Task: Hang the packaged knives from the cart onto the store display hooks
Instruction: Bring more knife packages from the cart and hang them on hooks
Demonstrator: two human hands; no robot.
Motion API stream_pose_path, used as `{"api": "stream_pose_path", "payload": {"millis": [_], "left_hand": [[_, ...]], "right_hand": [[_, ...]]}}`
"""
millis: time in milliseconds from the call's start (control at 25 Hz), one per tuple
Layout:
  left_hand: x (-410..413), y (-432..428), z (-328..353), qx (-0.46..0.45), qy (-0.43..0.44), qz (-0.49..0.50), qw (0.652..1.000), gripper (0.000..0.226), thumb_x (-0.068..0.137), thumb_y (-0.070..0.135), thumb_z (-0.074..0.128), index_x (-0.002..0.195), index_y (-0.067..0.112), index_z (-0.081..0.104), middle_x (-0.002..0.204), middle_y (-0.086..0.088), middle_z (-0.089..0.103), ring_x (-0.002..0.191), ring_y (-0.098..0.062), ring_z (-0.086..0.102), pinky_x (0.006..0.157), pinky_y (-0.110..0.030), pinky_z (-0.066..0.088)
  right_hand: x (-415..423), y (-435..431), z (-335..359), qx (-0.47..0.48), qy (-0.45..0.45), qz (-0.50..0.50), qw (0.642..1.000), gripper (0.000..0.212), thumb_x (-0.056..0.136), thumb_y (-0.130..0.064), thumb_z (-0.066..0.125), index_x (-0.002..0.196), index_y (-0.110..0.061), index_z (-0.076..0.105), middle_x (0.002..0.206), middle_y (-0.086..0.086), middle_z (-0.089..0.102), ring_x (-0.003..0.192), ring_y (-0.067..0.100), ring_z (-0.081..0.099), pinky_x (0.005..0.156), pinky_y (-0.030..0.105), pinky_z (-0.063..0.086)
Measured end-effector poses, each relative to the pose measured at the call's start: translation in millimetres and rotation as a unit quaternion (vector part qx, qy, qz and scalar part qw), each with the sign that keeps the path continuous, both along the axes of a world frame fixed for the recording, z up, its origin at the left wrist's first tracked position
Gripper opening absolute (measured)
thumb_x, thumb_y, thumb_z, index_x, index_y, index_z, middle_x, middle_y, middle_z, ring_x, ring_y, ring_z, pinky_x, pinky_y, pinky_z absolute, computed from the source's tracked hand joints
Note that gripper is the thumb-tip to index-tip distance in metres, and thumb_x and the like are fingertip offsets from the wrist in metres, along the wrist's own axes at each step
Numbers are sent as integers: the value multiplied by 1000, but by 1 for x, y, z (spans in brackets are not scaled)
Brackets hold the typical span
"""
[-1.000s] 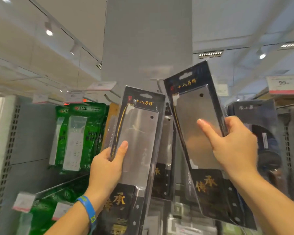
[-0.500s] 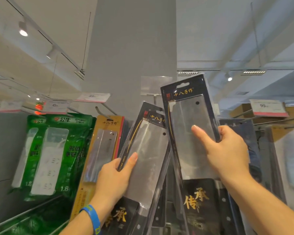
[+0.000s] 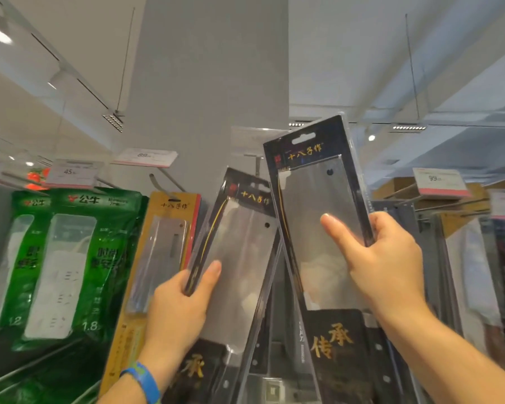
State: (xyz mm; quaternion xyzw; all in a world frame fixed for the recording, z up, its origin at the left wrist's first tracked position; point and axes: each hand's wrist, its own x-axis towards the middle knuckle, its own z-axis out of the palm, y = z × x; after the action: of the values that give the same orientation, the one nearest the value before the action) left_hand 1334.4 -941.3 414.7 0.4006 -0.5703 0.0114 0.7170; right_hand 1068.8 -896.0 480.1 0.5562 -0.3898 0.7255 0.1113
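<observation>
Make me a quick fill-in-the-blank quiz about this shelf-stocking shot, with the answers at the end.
1. The right hand grips one black knife package, held ___ than the second package in the left hand.
2. The wristband on the left wrist is ___.
3. The power strip packs hanging at far left are ___.
4. The price tag at right reads ___.
Missing words: higher; blue; green; 99.
</observation>
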Motion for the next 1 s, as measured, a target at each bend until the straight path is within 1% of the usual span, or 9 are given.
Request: {"api": "stream_pose_path", "payload": {"millis": [120,280,400,520,600,680,720,840,1000], "left_hand": [[-4,-6,20,-24,-16,7,1000,86,71,91,46,71,7,65,69,-10,68,63,-22,63,62,-39,51],[-6,-15,11,29,-37,31,998,96,63,97,42,81,7,67,89,-13,72,78,-28,65,70,-39,51],[-9,-10,11,40,-41,3,998,91,64,97,44,67,7,62,65,-10,64,63,-27,62,61,-42,50],[-5,-8,17,47,-42,9,998,85,71,90,48,71,7,67,69,-8,70,63,-21,65,66,-44,54],[-6,-6,19,59,-31,-6,998,83,71,85,52,72,4,68,69,-8,70,63,-21,66,64,-39,53],[-8,-5,19,65,-8,-25,998,87,70,85,54,73,-2,64,68,-12,68,61,-24,64,59,-33,46],[-9,-6,19,67,-2,-30,997,88,70,84,55,75,-3,64,70,-13,69,63,-26,65,59,-31,45],[-9,-8,18,79,-7,-33,996,84,71,82,58,83,-1,71,77,-11,73,72,-27,71,65,-36,55],[-1,-4,17,88,22,-36,995,82,68,86,55,77,8,75,70,2,74,69,-21,71,63,-34,52]], "right_hand": [[-6,-5,-2,16,-2,-8,1000,70,75,-80,63,105,-17,65,83,-3,66,76,18,62,65,45,54],[-10,-12,-6,39,2,-3,999,75,73,-83,60,107,-17,64,83,-6,64,79,20,62,67,44,55],[-10,-15,-7,52,3,16,999,82,72,-84,59,112,-12,63,93,-6,60,89,20,61,74,43,54],[-10,-13,-7,68,-3,41,997,81,73,-82,62,118,-14,64,106,-2,68,101,22,65,82,43,58],[-12,-12,-8,81,-14,56,995,70,73,-80,64,107,-18,66,101,-4,71,94,18,67,78,45,58],[-11,-6,-7,76,-15,51,996,64,70,-81,62,86,-19,60,81,-10,62,75,11,59,64,34,49],[-11,-5,-7,78,-15,49,996,66,70,-81,61,87,-17,58,84,-10,61,76,13,56,65,32,45],[-8,-4,-6,95,-20,45,994,77,74,-77,66,120,-15,63,121,2,67,111,23,61,89,37,49],[-2,-2,-6,85,-26,45,995,79,71,-82,63,121,-20,61,120,-5,67,112,21,62,91,42,54]]}}
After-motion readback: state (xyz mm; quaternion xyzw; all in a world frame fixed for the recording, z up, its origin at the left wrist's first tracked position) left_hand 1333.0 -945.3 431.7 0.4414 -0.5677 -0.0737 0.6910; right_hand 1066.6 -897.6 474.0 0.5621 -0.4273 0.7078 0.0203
